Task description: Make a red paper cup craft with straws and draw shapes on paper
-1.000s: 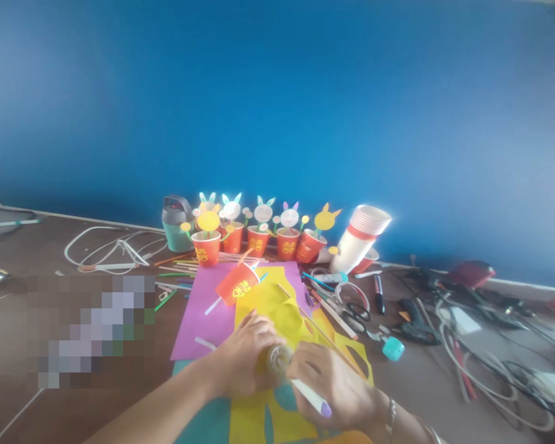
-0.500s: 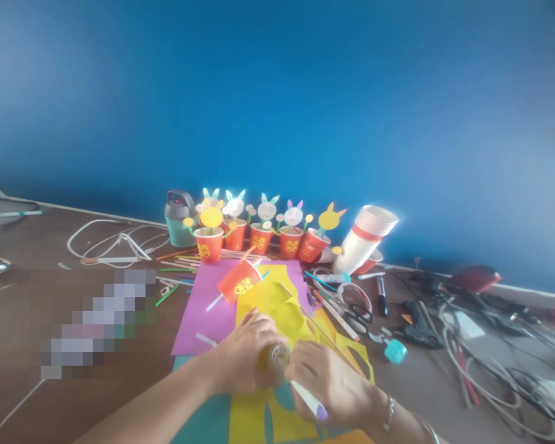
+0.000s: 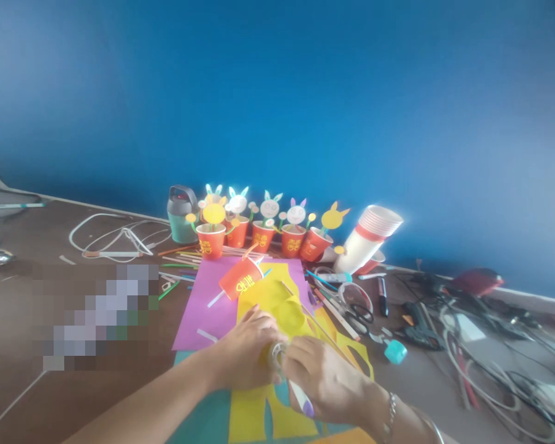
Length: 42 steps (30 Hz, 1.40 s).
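My right hand (image 3: 324,373) is closed around a white marker (image 3: 300,396) with a purple end, which points down toward me. My left hand (image 3: 245,348) is curled, steadying a small round pale piece (image 3: 277,354) between the two hands; its details are blurred. Below both hands lie cut yellow paper (image 3: 250,413) and teal paper (image 3: 198,413). Just beyond, a red paper cup (image 3: 241,279) with straws lies tipped on purple paper (image 3: 198,308). A thin stick (image 3: 321,327) crosses the yellow sheet close to my right hand.
Red cups with paper animal heads (image 3: 293,239) stand along the wall, beside a green bottle (image 3: 184,219) and a leaning cup stack (image 3: 363,240). Scissors (image 3: 361,314), a black marker (image 3: 382,296), a glue gun (image 3: 419,327) and tangled cables (image 3: 481,370) lie right.
My right hand and the marker have shifted slightly left and closer to the round piece. The view has moved a little; my left hand stays nearly in place.
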Available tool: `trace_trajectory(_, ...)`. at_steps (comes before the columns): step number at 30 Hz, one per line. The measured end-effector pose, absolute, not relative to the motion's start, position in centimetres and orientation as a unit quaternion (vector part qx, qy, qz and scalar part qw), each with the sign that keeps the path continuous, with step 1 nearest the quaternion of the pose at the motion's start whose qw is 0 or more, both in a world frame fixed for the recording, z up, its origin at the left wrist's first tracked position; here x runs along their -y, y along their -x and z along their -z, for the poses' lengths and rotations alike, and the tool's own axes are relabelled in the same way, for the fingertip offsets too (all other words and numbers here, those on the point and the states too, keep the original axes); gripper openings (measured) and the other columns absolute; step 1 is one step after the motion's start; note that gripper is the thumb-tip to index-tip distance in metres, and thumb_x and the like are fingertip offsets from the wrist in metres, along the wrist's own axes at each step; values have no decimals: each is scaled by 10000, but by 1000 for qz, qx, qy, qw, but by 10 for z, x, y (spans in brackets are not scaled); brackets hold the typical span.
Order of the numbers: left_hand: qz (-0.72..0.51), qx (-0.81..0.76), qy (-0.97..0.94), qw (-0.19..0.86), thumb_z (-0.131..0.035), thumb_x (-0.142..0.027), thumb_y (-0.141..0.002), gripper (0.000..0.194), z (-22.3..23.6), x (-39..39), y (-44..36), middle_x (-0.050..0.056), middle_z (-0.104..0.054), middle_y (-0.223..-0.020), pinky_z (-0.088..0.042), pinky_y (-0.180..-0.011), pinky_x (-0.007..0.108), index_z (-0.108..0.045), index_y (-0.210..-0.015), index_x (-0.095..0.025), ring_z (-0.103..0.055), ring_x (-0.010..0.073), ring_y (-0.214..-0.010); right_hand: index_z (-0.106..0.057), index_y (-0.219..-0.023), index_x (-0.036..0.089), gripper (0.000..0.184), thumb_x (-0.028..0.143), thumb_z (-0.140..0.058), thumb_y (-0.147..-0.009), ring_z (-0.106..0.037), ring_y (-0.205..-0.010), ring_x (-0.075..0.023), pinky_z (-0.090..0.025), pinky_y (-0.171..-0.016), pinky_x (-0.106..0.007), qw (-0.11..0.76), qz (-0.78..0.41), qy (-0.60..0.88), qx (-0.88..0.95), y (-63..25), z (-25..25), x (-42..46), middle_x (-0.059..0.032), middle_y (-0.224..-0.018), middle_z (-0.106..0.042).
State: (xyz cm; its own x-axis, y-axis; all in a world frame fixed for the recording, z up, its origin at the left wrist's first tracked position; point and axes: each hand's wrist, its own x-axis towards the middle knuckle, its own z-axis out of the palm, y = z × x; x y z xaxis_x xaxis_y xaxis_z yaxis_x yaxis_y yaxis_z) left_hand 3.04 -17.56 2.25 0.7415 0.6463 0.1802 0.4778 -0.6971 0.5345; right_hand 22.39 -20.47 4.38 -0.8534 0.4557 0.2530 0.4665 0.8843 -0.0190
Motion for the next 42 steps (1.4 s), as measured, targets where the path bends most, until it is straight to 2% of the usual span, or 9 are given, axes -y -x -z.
trace_trajectory(6,-186,-338,-892,235,-671,-222,-634,210,-15,174,-29,25,-566,-886,-362,-952,413,-524,-783,-215,-523,223,-911,-537,-782,194,40,224,-515,-769,-502,-656,-181,-335,-548,-304,29,23,291,956,-209,-62,205,-45,-751,-618)
trace_trajectory(11,-226,-331,-885,238,-634,-144,-604,305,-6,174,-26,23,-537,-911,-385,-917,384,-455,-841,-211,-500,204,-894,-562,-786,180,79,246,-520,-773,-502,-612,-170,-305,-527,-285,-15,-27,370,929,-197,-72,200,-50,-725,-623)
trace_trajectory(14,-238,-330,-879,249,-684,-197,-627,340,-7,175,-25,22,-535,-921,-374,-945,399,-452,-874,-211,-500,199,-884,-555,-779,185,74,204,-517,-718,-421,-521,-140,-249,-490,-266,4,-67,419,906,-194,-73,192,-6,-604,-549)
trace_trajectory(17,-230,-339,-874,262,-765,-290,-617,461,-9,175,-24,33,-541,-997,-302,-1032,455,-472,-965,-214,-507,217,-947,-476,-656,202,62,157,-517,-644,-307,-445,-100,-203,-454,-258,20,-131,458,879,-193,-73,185,48,-491,-403)
trace_trajectory(19,-222,-340,-875,263,-802,-311,-598,520,-9,175,-23,37,-536,-1047,-273,-1055,466,-488,-1003,-223,-498,230,-1000,-369,-560,205,168,148,-518,-615,-241,-425,-82,-184,-434,-255,27,-181,477,859,-194,-73,181,67,-455,-297)
trace_trajectory(22,-214,-329,-882,261,-822,-311,-596,497,-8,174,-23,31,-536,-1055,-257,-1066,463,-526,-988,-231,-477,237,-1044,-273,-514,201,260,141,-513,-594,-210,-435,-77,-168,-414,-252,38,-245,497,832,-195,-73,176,71,-455,-226)
trace_trajectory(29,-185,-344,-874,288,-835,-317,-592,460,-13,174,-23,25,-539,-1017,-199,-1092,522,-588,-970,-228,-485,235,-1042,-269,-515,204,254,119,-484,-620,-262,-462,-69,-198,-425,-240,51,-323,514,793,-199,-75,169,74,-503,-265)
trace_trajectory(35,-189,-351,-862,314,-822,-346,-595,502,-15,174,-24,32,-539,-1036,-118,-1128,541,-613,-1038,-238,-496,251,-1084,-291,-549,208,210,105,-442,-651,-254,-471,-76,-200,-432,-238,93,-376,513,766,-208,-68,176,78,-502,-265)
trace_trajectory(42,-180,-365,-857,316,-778,-347,-609,447,-20,175,-28,8,-539,-971,-171,-1115,514,-645,-1030,-279,-517,234,-1016,-423,-684,209,103,146,-431,-764,-362,-527,-99,-288,-466,-213,170,-373,515,753,-216,-56,196,63,-568,-392)
